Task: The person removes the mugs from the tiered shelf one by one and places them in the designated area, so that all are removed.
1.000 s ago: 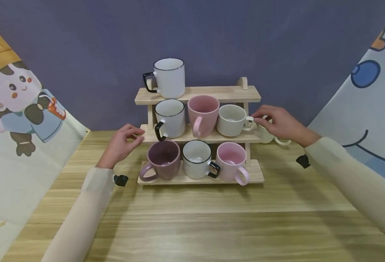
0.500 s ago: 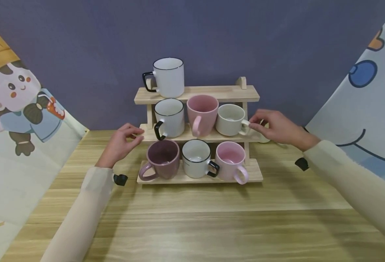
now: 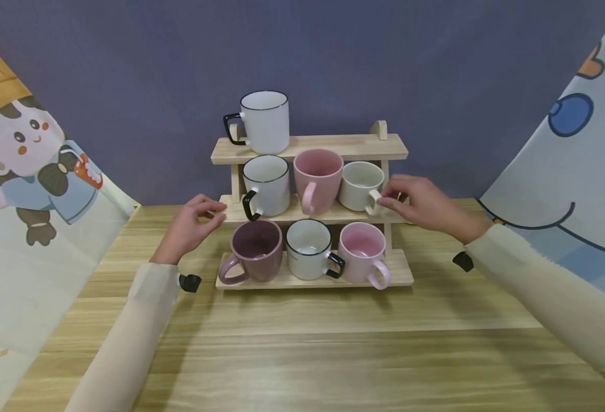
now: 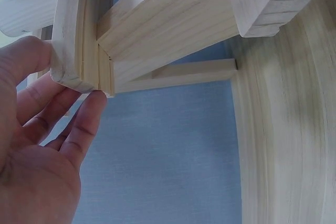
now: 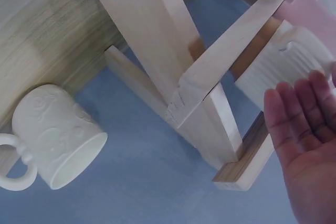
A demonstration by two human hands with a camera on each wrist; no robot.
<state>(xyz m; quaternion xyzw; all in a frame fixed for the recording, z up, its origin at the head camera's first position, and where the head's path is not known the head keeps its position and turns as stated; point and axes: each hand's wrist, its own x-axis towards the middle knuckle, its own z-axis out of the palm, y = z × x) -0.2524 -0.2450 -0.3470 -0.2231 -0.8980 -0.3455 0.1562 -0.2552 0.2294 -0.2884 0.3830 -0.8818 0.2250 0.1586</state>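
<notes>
A three-tier wooden cup rack stands before me. On the right of its middle tier sits a small white mug, ribbed on its side in the right wrist view, with its handle turned toward the front. My right hand pinches that handle between thumb and fingertips. At the opposite end of the tier my left hand grips the board's end, thumb on one face and fingers on the other. Beside the white mug are a pink mug and a white mug with black rim.
Above stands a white black-handled mug. The bottom tier holds a purple mug, a black-rimmed white mug and a light pink mug. An embossed white mug stands on the table right of the rack, mostly hidden in the head view.
My right hand has moved left and taken the small white mug's handle, swinging it from pointing right to pointing forward. My left hand has stayed at the board's end.
</notes>
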